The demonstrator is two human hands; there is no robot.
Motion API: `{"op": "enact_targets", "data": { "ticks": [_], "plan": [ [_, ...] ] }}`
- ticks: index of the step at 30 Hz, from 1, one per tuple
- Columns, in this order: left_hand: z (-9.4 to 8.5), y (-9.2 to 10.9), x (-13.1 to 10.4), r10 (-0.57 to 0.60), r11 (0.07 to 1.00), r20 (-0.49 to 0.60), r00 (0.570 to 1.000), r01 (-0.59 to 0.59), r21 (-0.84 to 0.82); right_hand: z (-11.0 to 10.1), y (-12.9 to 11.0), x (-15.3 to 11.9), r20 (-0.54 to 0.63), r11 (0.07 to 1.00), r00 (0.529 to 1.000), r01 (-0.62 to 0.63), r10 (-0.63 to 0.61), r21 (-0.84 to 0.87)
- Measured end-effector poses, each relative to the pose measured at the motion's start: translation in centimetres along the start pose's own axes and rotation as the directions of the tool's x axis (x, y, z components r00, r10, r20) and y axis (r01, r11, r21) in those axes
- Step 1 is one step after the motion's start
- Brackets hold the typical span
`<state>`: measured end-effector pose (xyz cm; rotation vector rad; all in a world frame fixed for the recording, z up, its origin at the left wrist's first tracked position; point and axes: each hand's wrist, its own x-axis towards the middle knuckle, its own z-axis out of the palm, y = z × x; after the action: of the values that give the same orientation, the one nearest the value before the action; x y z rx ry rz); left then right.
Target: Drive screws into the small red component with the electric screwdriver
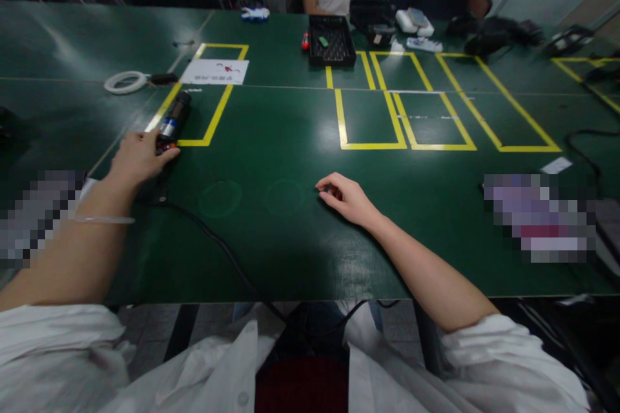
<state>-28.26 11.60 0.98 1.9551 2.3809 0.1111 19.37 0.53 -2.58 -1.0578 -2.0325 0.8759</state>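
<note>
Left hand (140, 155) is at the near end of a dark cylindrical tool (175, 117), partly curled about it (whether firmly closed, I cannot tell). The tool lies inside the yellow outline (219, 117), along its left side. Gripping seems the step in hand; a secure hold is called for. Right of the outline and nearer, the right hand (343, 197) is loosely curled, holding nothing.

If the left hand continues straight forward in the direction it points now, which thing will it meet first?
Most likely the dark cylinder with a blue band, right at the left hand. Farther along that line seems to lie the white sheet, though depth is unclear.
</note>
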Motion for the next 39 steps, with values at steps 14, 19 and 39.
{"op": "enact_targets", "data": {
  "ticks": [14,19,39],
  "plan": [
    [-0.9,2.7,-3.6,0.14,0.972,-0.18,0.974,-0.101,0.211,0.0,0.0,0.1,0.0,1.0,1.0,0.002,-0.002,-0.011],
    [-0.5,2.2,-3.1,0.178,0.96,-0.194,0.965,-0.126,0.252,0.0,0.0,0.1,0.001,1.0,1.0,0.001,-0.001,-0.014],
    [-1.0,2.5,-3.6,0.151,0.985,-0.221,0.963,-0.128,0.118,-0.1,0.0,0.0,0.005,1.0,1.0,0.005,-0.005,-0.006]
  ]
}}
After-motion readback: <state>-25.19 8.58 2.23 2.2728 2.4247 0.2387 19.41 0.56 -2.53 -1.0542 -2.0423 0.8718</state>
